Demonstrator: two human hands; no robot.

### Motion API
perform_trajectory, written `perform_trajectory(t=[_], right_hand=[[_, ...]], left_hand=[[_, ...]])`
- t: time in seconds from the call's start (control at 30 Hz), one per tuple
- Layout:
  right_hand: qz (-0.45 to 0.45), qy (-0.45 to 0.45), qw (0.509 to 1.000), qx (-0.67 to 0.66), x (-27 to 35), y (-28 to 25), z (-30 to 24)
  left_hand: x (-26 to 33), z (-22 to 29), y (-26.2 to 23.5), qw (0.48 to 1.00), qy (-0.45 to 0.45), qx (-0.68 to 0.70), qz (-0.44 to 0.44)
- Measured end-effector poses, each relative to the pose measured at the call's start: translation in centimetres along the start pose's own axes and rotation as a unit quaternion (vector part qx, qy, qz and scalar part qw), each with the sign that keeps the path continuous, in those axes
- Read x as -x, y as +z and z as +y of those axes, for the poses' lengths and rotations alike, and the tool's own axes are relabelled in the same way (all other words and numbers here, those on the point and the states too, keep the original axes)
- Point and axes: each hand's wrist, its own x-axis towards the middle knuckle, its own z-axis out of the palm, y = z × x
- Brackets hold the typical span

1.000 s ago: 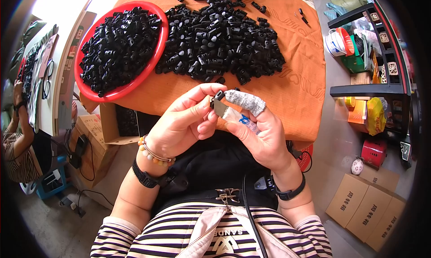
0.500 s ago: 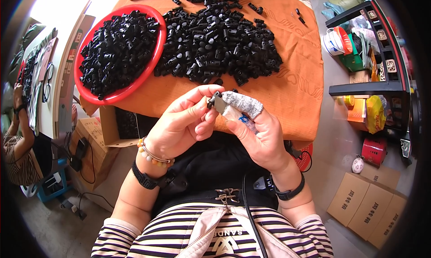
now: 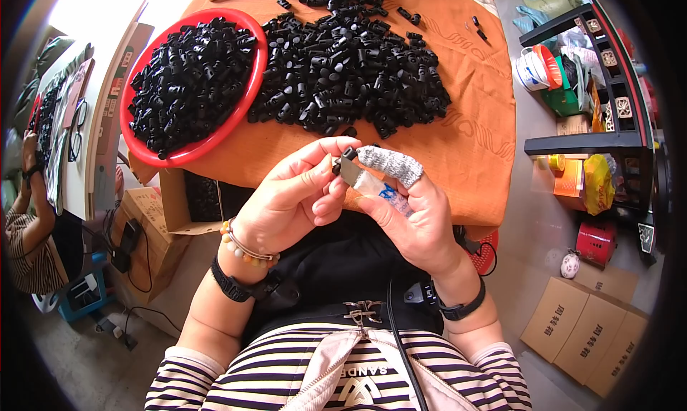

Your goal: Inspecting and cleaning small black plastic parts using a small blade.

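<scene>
Orange cloth is spreading ahead. My left hand is pinching a small black part at the tip of the flat tool my right hand is clasping; probably light and stiff, the part is seemingly wanting fingertips on its sides.

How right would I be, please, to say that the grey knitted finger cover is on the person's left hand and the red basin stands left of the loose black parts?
The side is wrong: the head view shows the grey knitted finger cover on the right hand. The rest holds.
</scene>
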Motion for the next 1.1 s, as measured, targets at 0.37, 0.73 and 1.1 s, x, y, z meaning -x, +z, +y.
perform_trajectory(t=[0.37, 0.73, 1.1], right_hand=[[0.067, 0.027, 0.997, -0.036, -0.5, -0.4, -0.3], [0.104, 0.04, 0.993, -0.036, -2.8, 0.2, 0.4], [0.156, 0.009, 0.979, 0.132, -1.6, -2.7, 3.8]], left_hand=[[-0.1, -0.2, 0.1, 0.999, -0.014, -0.005, -0.031], [0.0, -0.4, -0.2, 0.999, -0.041, -0.015, -0.029], [1.0, 7.1, -1.0, 0.946, 0.263, -0.144, 0.125]])
